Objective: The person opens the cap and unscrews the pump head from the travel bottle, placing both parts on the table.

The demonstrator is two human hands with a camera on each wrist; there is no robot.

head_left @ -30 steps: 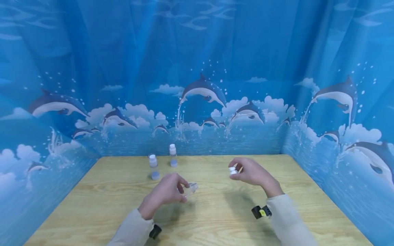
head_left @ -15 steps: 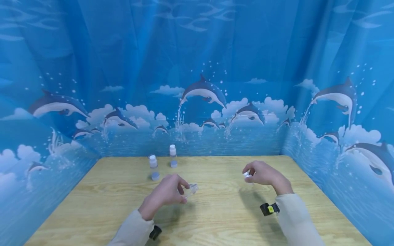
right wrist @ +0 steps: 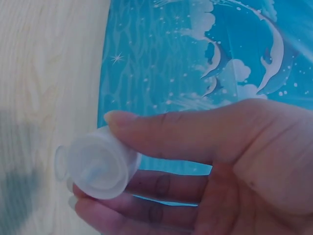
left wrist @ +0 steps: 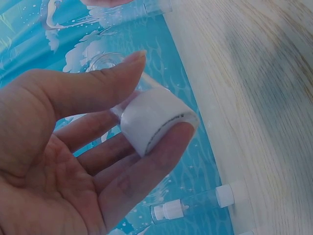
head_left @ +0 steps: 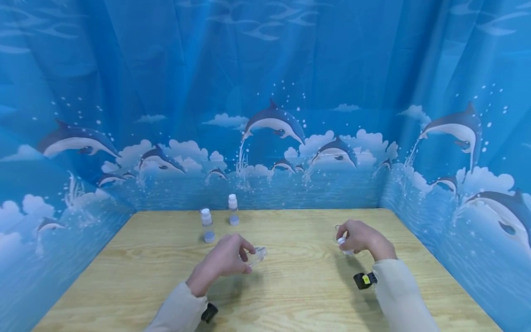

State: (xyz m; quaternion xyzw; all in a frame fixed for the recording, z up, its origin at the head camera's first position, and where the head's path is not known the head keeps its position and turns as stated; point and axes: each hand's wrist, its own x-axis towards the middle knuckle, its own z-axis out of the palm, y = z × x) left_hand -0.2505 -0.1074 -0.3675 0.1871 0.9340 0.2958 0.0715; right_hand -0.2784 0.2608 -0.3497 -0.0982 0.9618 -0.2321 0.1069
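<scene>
Above the table, my left hand (head_left: 226,258) holds a small clear bottle (head_left: 259,255). The left wrist view shows its white base (left wrist: 156,117) between thumb and index finger, with the clear round mouth (left wrist: 105,59) tilted away. My right hand (head_left: 365,240), well to the right, pinches a small white cap (right wrist: 100,164). The cap's round end faces the right wrist camera, and something slender shows inside it. A clear ring (right wrist: 60,163) pokes out beside the cap. The far side of the cap is hidden behind thumb and fingers.
Two clear bottles with white tops and white bases stand at the back left of the wooden table (head_left: 290,295): a nearer bottle (head_left: 206,225) and a farther bottle (head_left: 233,210). A blue dolphin-print curtain (head_left: 265,69) encloses the back and sides.
My right hand has moved to the right and a little nearer, carrying the white cap and turning it so that clear parts show. My left hand stays put with the bottle.
</scene>
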